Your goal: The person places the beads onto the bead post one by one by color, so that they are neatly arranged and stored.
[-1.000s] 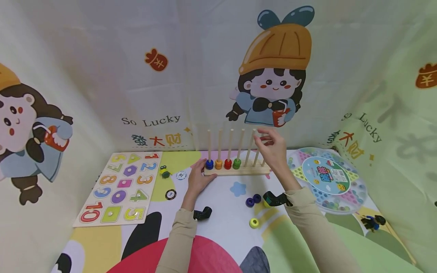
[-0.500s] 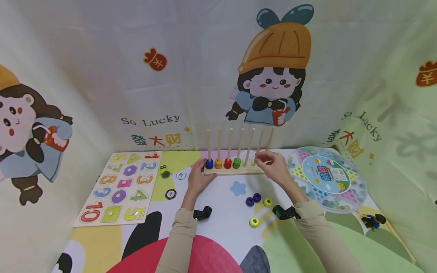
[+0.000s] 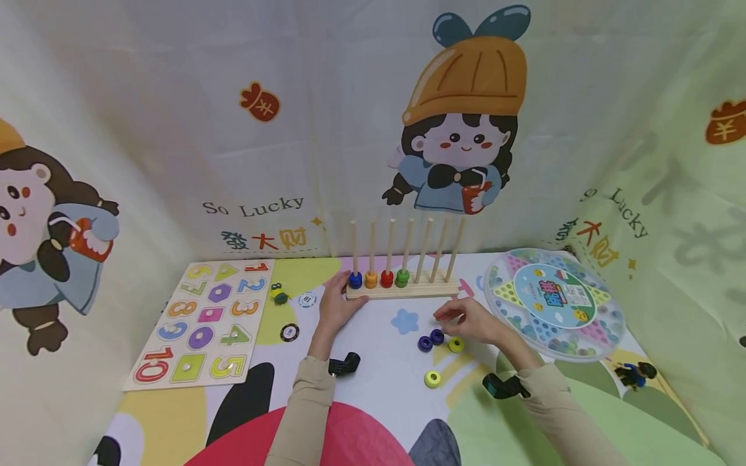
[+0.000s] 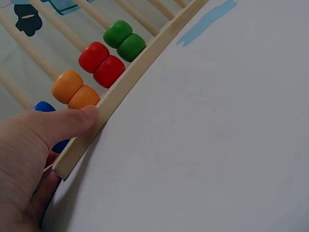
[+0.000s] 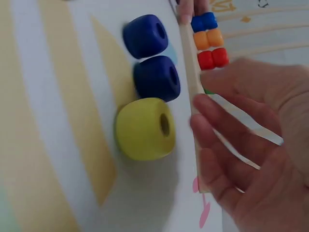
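Wooden peg rack (image 3: 402, 289) standing at the far side of the printed mat (image 3: 373, 362), seven upright pegs in a row, with a blue bead (image 3: 355, 280), orange bead (image 3: 371, 279), red bead (image 3: 386, 279) and green bead (image 3: 402, 278) seated at the base of the first four. Gripped at its blue-bead end by the left hand (image 3: 335, 307), thumb pressed against the base's front edge. Nearer than the rack, toward its bare-peg end, right hand (image 3: 469, 318) hovering low with fingers loosely bent and holding nothing, fingertips just above the loose beads. Just nearer than the rack's middle, two dark blue beads (image 3: 430, 340) lying side by side, a yellow bead (image 3: 456, 345) touching them, and a second yellow bead (image 3: 432, 379) a little closer to the person. Well off the rack's blue-bead end, a number puzzle board (image 3: 204, 317), with a small green toy (image 3: 281, 294) and two round chips (image 3: 290, 332) between board and rack. Off the rack's other end, a round lidded game board (image 3: 553, 304) full of marbles.
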Demonstrator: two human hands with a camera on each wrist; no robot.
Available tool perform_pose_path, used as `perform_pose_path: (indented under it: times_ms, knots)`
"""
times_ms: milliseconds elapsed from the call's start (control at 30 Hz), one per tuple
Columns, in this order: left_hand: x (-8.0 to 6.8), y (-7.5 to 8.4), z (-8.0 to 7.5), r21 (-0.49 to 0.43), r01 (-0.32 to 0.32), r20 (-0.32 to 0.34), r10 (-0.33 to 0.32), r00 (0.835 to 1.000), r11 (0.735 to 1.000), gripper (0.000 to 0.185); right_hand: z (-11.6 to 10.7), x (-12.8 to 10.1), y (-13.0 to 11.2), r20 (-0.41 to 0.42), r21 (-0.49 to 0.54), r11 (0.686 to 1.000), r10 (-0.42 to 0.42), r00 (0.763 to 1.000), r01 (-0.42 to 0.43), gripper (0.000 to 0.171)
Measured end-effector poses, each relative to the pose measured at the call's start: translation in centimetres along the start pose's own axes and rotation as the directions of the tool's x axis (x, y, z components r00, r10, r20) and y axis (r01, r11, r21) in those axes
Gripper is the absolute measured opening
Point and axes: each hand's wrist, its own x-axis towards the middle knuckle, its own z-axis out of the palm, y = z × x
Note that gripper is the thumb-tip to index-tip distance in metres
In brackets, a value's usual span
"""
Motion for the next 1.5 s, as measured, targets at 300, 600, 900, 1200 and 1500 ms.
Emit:
perform_pose_path:
  times_ms: [300,600,900,1200,1500]
  knots:
    - [0.0,0.2,0.0,0.002,0.006,0.003,-0.006,1.0,1.0,0.074,0.4,-1.4,0.5,0.075,0.001,1.0,0.003,0.997,-0.003,0.033]
    - [-0.1,0.1,-0.1,-0.022,0.042,0.007,-0.042,0.999,0.999,0.074,0.4,-2.8,1.0,0.052,-0.003,1.0,0.018,0.998,-0.018,0.031]
    - [-0.2,0.2,-0.3,-0.024,0.063,0.015,-0.063,0.998,0.998,0.074,0.4,-3.7,1.6,0.028,0.021,0.999,0.036,0.999,-0.037,0.03]
    - [-0.2,0.3,-0.3,-0.028,0.054,0.013,-0.053,0.998,0.998,0.074,0.3,-3.8,1.8,0.029,0.038,0.999,0.022,0.999,-0.023,0.03]
    - [-0.2,0.4,-0.2,-0.035,0.063,0.019,-0.062,0.998,0.997,0.074,0.4,-3.5,1.9,-0.064,-0.017,0.999,0.045,0.997,-0.046,0.029]
